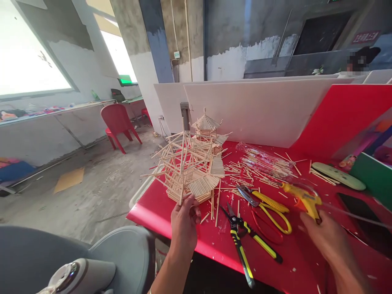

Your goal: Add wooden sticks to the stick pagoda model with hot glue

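My left hand (185, 216) is closed at the near edge of a pagoda model (203, 185) built of thin wooden sticks. Its thumb and fingers pinch the lower end of a long wooden stick (183, 171) that stands upright before the model's open frame. At the right, my right hand (329, 237) is closed about the handle of a yellow hot glue gun (306, 200), whose nozzle points left. The fingers on the handle's far side are hidden. A finished-looking smaller tower (206, 126) with a pointed roof rises behind the frame.
Yellow-black shears (241, 232), red-yellow pliers (266, 208) and a yellow cutter (271, 200) lie on the red table (214, 249). Loose sticks (241, 173), a green case (338, 176) and a dark phone (364, 218) lie beyond. White boards (245, 110) stand behind.
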Demonstrator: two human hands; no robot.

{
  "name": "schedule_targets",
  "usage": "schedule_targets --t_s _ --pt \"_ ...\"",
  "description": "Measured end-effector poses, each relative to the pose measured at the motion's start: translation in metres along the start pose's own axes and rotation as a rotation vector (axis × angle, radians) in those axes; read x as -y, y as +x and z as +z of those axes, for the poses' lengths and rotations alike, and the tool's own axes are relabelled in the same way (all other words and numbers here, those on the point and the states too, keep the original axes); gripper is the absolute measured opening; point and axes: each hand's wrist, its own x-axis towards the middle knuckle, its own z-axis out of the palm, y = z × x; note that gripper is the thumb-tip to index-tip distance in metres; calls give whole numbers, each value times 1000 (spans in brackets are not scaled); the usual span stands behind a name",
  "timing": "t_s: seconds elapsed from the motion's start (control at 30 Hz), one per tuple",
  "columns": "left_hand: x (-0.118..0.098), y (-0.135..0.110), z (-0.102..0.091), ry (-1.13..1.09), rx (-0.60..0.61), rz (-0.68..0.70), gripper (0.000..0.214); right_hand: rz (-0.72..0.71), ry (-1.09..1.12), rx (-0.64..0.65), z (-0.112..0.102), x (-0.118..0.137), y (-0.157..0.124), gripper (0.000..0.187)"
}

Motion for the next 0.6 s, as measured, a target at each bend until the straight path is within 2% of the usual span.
schedule_targets --t_s 0.07,0.13,0.2,0.3,0.37,0.47,0.53,0.6 --pt "0 0 0 -1 8 0 37 31 251 52 -9 32 -14 29" --pt "0 0 1 2 8 -1 36 -42 581 226 -17 70 -34 39" --pt "0 0 0 8 -4 -4 35 -174 671 372 -22 108 -53 29" --pt "0 1 -1 10 1 -7 33 -452 680 378 -27 155 -73 24" --pt "0 2 -1 8 15 -9 32 -591 564 282 -26 178 -79 31" --pt "0 4 -2 10 12 -18 34 -696 279 -50 -16 199 -78 49" --pt "1 5 -3 7 2 -32 36 -755 128 -240 -6 206 -76 55" --pt "1 5 -4 1 -2 -44 38 -813 42 -308 2 210 -75 53"
